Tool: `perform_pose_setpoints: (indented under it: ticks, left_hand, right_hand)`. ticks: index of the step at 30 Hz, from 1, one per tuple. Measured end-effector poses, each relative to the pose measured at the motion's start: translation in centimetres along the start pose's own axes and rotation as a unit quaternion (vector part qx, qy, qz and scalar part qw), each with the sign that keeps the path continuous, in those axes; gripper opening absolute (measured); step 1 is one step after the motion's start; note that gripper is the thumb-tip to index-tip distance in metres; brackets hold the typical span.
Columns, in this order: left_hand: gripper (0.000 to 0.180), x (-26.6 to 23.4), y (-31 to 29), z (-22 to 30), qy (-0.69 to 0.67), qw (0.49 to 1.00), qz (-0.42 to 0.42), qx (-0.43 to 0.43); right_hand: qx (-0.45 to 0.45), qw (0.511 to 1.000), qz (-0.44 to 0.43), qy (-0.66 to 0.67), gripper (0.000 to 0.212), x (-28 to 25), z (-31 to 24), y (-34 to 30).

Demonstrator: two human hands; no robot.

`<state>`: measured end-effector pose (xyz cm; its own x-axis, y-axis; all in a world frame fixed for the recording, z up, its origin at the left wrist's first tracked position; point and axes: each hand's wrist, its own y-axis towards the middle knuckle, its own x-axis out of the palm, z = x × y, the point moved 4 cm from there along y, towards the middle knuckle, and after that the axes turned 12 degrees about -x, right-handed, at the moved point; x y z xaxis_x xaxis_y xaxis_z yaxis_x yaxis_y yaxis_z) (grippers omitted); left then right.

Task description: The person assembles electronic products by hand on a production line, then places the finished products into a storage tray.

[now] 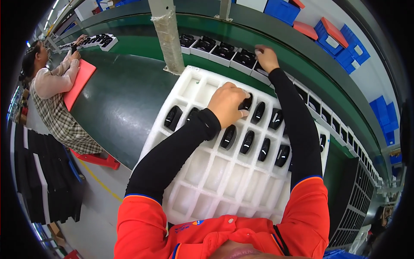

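My left hand (227,105) reaches into a white foam tray (202,168), its thumb and fingers closed round a glossy black oval device (246,102) in one of the tray's pockets. Similar black devices stand in neighbouring pockets, among them one (258,112) just right of the hand and one (228,136) below it. My right hand (267,58) is stretched to the far side, over a row of small white boxes (242,68) with black contents. Its fingers are bent together; whatever lies between them cannot be made out.
A wrapped post (167,36) rises behind the tray. A dark green worktable (125,82) extends left, where a co-worker (54,90) sits beside a red board (79,84). Blue bins (351,49) line the far right shelf. A black rack (351,207) stands at right.
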<state>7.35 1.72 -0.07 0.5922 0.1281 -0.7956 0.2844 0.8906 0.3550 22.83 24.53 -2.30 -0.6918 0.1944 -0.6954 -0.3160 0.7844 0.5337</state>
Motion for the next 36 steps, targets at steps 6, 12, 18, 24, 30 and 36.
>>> perform_pose_setpoints:
  ticks: [6, 12, 18, 24, 30, 36]
  left_hand:
    - [0.039, -3.3, 0.2, -5.0, -0.664, 0.711, -0.036, -0.231]
    - [0.054, -2.4, 0.6, -4.4, -0.575, 0.793, -0.003, -0.198]
    - [0.063, -3.0, 0.6, -5.2, -0.579, 0.784, 0.011, -0.224]
    - [0.064, -2.3, 0.5, -5.1, -0.456, 0.873, 0.032, -0.17]
    - [0.046, -1.0, -0.8, 0.3, -0.079, 0.992, 0.087, 0.047]
    - [0.037, 2.1, -0.6, 3.3, -0.033, 0.997, -0.011, 0.063]
  right_hand:
    - [-0.097, 0.906, -0.197, 0.363, 0.026, -2.0, -15.2, -3.9]
    - [0.001, 0.96, -0.178, 0.215, 0.021, -1.4, -13.9, -4.5]
    - [-0.344, 0.922, -0.13, 0.122, 0.013, -3.8, -17.6, -4.7]
    - [-0.131, 0.913, -0.257, 0.287, 0.022, -2.3, -14.2, -4.3]
    - [0.023, 0.967, -0.113, 0.229, 0.024, -1.4, -6.3, -2.7]
    - [-0.024, 0.998, -0.053, -0.03, 0.03, 0.8, -0.4, -1.8]
